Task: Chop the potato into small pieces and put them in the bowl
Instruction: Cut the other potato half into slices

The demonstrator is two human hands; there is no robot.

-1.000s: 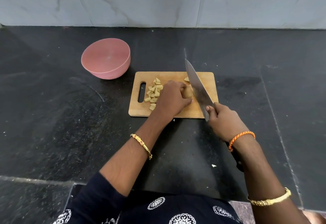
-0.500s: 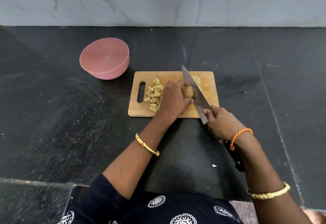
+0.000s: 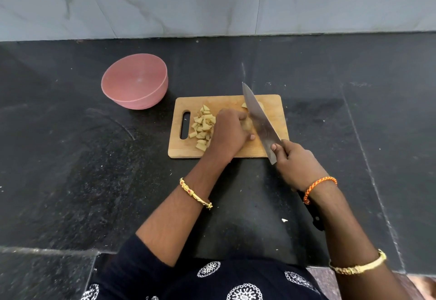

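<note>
A wooden cutting board [image 3: 274,103] lies on the black counter. My left hand [image 3: 230,134] presses down on a piece of potato [image 3: 247,125], mostly hidden under the fingers. My right hand [image 3: 296,165] grips the handle of a large knife [image 3: 259,120]; its blade slants across the board right beside the potato piece. A pile of small cut potato pieces [image 3: 203,126] lies on the board left of my left hand. One more slice [image 3: 245,105] shows behind the blade. The pink bowl [image 3: 134,81] stands empty to the board's upper left.
The black stone counter [image 3: 70,158] stretches all around, with a grey marble wall [image 3: 212,2] behind it. A small white scrap [image 3: 284,220] lies on the counter near my right forearm. The counter's front edge runs just below my arms.
The knife came down through the potato half a second ago and has now lifted and shifted slightly right. My left hand stays on the potato piece.
</note>
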